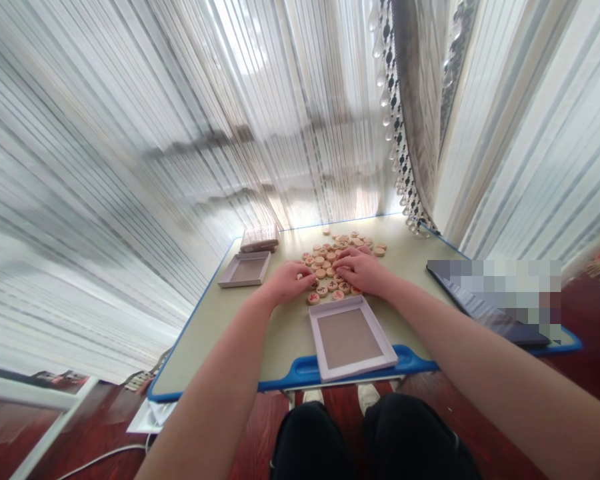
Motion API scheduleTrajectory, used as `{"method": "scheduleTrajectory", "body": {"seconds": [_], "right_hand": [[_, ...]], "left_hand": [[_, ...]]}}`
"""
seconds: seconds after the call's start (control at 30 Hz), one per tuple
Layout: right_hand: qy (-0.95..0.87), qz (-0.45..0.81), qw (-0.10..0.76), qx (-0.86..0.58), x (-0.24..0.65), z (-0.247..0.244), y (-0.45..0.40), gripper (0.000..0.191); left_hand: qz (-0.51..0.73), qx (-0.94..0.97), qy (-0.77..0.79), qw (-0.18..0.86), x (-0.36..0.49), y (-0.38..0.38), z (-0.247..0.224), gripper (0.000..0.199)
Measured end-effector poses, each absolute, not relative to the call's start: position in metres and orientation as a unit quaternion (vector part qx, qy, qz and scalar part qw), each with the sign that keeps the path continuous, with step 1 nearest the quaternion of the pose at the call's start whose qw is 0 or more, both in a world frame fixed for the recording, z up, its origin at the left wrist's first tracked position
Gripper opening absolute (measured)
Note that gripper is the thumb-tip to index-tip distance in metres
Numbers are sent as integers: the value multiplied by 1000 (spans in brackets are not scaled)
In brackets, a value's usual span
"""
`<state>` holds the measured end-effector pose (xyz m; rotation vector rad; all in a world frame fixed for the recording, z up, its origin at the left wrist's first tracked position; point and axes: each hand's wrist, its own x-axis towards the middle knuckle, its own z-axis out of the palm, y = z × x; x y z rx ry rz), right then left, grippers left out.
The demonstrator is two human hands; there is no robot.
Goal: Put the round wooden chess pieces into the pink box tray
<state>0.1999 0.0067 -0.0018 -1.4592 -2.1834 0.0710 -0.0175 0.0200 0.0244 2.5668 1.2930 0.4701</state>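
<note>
Many round wooden Chinese chess pieces (321,273) lie in a loose heap on the pale tabletop (290,331). Some show red or black characters, others a plain face. At the heap's near left edge, my left hand (291,283) is curled, thumb and fingertips closed around a piece that they partly hide. My right hand (364,269) reaches over the heap's right side, palm down, fingers apart and bent, fingertips touching pieces. Just in front of the heap is a shallow white box tray (350,337), its near end over the table's blue edge.
A second shallow tray (245,269) lies at the left, with a flat box (260,237) behind it. On the right rests a dark flat device (485,310), partly blurred out. Sheer curtains (260,120) hang behind the table. A white cable (103,458) runs over the floor.
</note>
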Motion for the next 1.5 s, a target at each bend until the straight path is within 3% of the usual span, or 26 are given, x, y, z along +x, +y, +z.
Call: {"method": "scheduleTrajectory", "body": {"seconds": [0.4, 0.73, 1.0, 1.2, 1.5], "right_hand": [[-792, 28, 250, -555, 188, 1, 5, 28], [-763, 50, 245, -596, 185, 2, 3, 29], [-740, 42, 288, -607, 185, 3, 1, 25], [-820, 41, 238, -520, 182, 1, -3, 34], [-791, 63, 247, -557, 183, 4, -2, 30]], "left_hand": [[189, 860, 473, 16, -9, 15, 23, 27], [171, 863, 476, 4, -3, 19, 20, 22], [185, 825, 529, 76, -5, 21, 22, 27], [181, 841, 508, 47, -6, 19, 25, 31], [172, 838, 517, -6, -7, 21, 20, 27]]}}
